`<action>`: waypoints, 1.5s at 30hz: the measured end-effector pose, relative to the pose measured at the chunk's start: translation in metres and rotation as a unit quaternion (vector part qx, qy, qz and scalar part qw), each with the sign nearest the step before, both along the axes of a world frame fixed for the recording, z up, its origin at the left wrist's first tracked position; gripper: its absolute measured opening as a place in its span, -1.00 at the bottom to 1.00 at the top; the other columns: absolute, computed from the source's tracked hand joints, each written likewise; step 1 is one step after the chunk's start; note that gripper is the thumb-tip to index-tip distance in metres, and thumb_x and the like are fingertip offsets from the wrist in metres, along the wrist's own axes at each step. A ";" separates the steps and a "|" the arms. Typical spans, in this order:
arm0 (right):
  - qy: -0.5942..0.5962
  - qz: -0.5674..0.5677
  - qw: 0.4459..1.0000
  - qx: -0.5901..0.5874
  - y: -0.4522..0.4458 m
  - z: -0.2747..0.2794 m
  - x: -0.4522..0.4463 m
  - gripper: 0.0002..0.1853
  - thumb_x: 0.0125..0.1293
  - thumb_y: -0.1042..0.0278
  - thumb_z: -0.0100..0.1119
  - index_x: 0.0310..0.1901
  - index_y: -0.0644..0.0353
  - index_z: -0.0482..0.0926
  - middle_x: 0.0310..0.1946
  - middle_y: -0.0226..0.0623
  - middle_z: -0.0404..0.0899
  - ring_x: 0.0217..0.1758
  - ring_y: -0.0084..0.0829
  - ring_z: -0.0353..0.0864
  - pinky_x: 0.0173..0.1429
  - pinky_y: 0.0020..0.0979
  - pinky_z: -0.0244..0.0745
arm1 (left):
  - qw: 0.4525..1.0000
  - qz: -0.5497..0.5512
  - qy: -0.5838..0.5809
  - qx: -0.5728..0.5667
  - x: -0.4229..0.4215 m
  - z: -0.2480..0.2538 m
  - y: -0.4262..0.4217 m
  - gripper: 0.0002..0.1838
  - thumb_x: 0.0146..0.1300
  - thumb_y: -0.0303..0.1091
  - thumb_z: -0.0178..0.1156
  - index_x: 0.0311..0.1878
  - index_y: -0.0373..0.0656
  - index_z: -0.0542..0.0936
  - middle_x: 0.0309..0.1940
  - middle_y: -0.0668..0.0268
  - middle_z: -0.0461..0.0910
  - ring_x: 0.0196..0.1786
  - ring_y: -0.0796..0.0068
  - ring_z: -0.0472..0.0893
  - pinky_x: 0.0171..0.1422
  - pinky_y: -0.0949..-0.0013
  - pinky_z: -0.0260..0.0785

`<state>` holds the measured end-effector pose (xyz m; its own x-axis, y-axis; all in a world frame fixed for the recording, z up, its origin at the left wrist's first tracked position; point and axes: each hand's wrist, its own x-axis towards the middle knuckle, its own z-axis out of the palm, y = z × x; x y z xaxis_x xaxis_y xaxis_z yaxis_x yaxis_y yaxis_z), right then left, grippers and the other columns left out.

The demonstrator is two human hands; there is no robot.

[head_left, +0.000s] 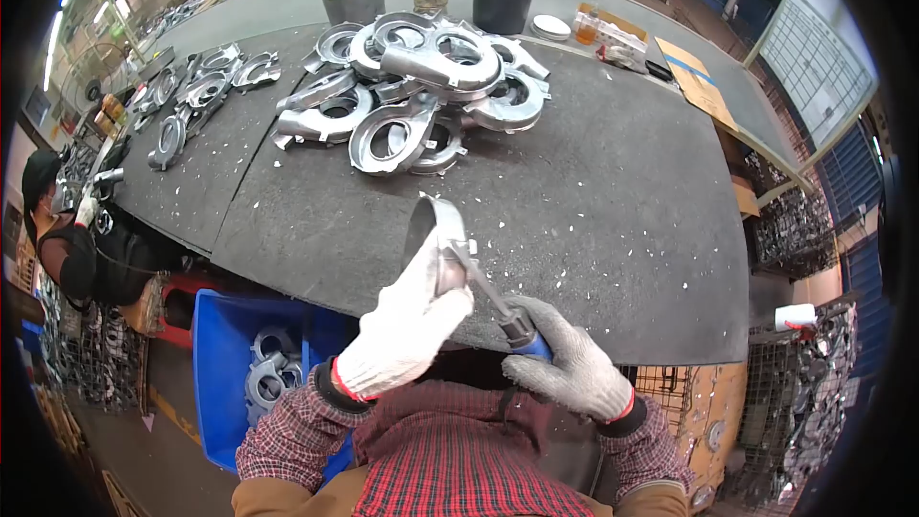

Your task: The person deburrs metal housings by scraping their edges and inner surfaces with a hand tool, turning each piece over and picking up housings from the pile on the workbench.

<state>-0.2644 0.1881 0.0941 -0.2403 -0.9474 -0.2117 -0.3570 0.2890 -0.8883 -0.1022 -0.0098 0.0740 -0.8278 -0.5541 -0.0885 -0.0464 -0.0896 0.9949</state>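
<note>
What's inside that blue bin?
Silvery metal parts with round holes lie in the blue bin. What's under them is covered, and a checked sleeve hides some of the bin too.

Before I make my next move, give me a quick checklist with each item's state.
1. Left hand holding the casting: ok.
2. Right hand gripping the blue-handled tool: ok.
3. Gloves on both hands: ok.
4. Tool tip touching the casting: cannot tell, contact too small to make out.
5. Bench free of loose chips: not ok, pale bits scattered across it.
</note>
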 end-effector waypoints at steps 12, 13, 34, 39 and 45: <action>0.106 -0.018 0.993 0.056 0.008 0.011 0.014 -0.17 0.52 0.04 0.42 0.69 -0.02 0.23 0.10 0.14 0.82 0.10 0.25 0.86 0.16 0.08 0.81 | 0.994 -0.024 -0.045 -0.092 -0.005 0.004 0.007 -0.30 0.56 -0.30 0.26 0.68 -0.28 0.35 0.18 0.27 0.70 0.11 0.57 0.66 0.16 0.40 0.57; 0.106 -0.020 0.993 0.057 0.008 0.012 0.011 -0.17 0.52 0.04 0.42 0.69 -0.02 0.23 0.10 0.14 0.82 0.10 0.25 0.86 0.16 0.08 0.81 | 0.995 -0.033 -0.044 -0.078 -0.005 0.004 0.006 -0.30 0.55 -0.29 0.26 0.67 -0.29 0.36 0.19 0.27 0.70 0.11 0.58 0.66 0.15 0.41 0.57; 0.426 -0.052 0.901 0.064 0.005 0.018 0.000 -0.28 0.38 0.25 0.53 0.53 0.05 0.49 -0.19 -0.08 0.82 -0.24 -0.05 0.90 -0.19 -0.11 0.83 | 0.980 -0.153 -0.019 0.124 -0.009 -0.014 -0.025 -0.66 0.56 -0.42 0.32 0.30 -0.34 0.71 0.03 0.33 0.77 -0.01 0.59 0.63 0.12 0.43 0.52; 0.456 -0.034 0.889 0.037 0.011 0.008 0.007 -0.29 0.43 0.17 0.44 0.59 -0.17 0.45 -0.34 -0.11 0.72 -0.44 -0.06 0.84 -0.39 -0.03 0.76 | 0.976 -0.157 -0.054 0.139 -0.003 -0.007 -0.032 -0.63 0.55 -0.51 0.26 0.34 -0.44 0.66 0.05 0.24 0.77 -0.08 0.59 0.65 0.09 0.42 0.56; 0.293 0.005 0.956 -0.001 0.013 0.013 -0.004 -0.25 0.43 0.13 0.47 0.61 -0.13 0.41 -0.20 -0.05 0.80 -0.24 0.02 0.90 -0.15 -0.06 0.83 | 0.976 -0.154 -0.027 0.152 0.004 -0.015 -0.023 -0.65 0.54 -0.54 0.26 0.32 -0.38 0.67 0.04 0.26 0.76 -0.04 0.54 0.66 0.15 0.36 0.57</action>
<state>-0.2680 0.2015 0.1070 -0.3076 -0.9506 -0.0416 -0.7959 0.2810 -0.5363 -0.0981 -0.0327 0.0586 -0.9405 -0.2202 -0.2587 -0.1704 -0.3530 0.9200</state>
